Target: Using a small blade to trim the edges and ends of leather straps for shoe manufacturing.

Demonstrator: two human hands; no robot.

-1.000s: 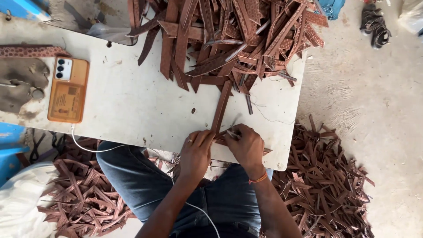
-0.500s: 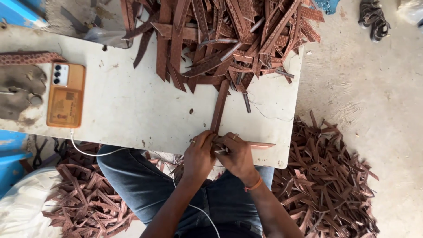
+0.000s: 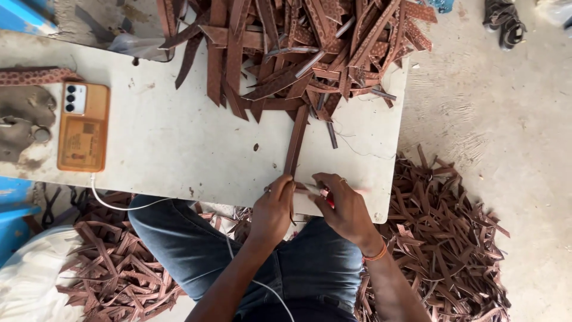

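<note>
The brown leather strip (image 3: 295, 142) lies lengthwise on the desk (image 3: 179, 143), its near end pinched in the left hand (image 3: 273, 209). The right hand (image 3: 342, 206), which was set apart a second ago, has closed in, its fingers clenched on a small red-handled tool (image 3: 326, 197) at that end. Beyond, a strip heap (image 3: 310, 48) crowds the far edge; a phone (image 3: 83, 126) lies left, cut strips (image 3: 441, 226) litter the floor.

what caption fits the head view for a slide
Left hand pins a brown strip at the table edge, right hand beside it, more strips heaped behind.
</note>
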